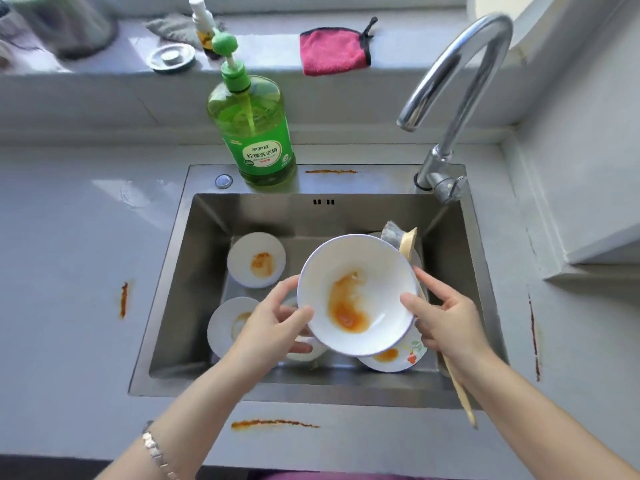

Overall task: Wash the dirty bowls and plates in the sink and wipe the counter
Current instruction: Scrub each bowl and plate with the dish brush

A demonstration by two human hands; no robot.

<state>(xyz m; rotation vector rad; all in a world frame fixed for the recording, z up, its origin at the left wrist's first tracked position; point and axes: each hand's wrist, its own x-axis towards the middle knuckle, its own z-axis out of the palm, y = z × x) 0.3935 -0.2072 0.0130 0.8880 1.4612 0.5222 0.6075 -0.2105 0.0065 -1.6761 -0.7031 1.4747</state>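
A white bowl (356,268) smeared with orange sauce is held above the steel sink (194,271), tilted toward me. My left hand (273,323) grips its left rim, thumb on the edge. My right hand (446,313) grips its right rim and also holds the wooden handle of a dish brush (407,242), whose grey bristles stick up behind the bowl. Down in the sink lie a dirty small plate (256,259), a second white plate (227,325) partly under my left hand, and a patterned plate (398,358) under the bowl. Orange streaks mark the counter (273,423).
A green bottle of dish soap (258,133) stands on the sink's back ledge, and the curved tap (457,81) rises at the back right. On the windowsill lie a pink cloth (332,51), a grey rag (173,27), a spray bottle (202,24) and a metal sink plug (171,57).
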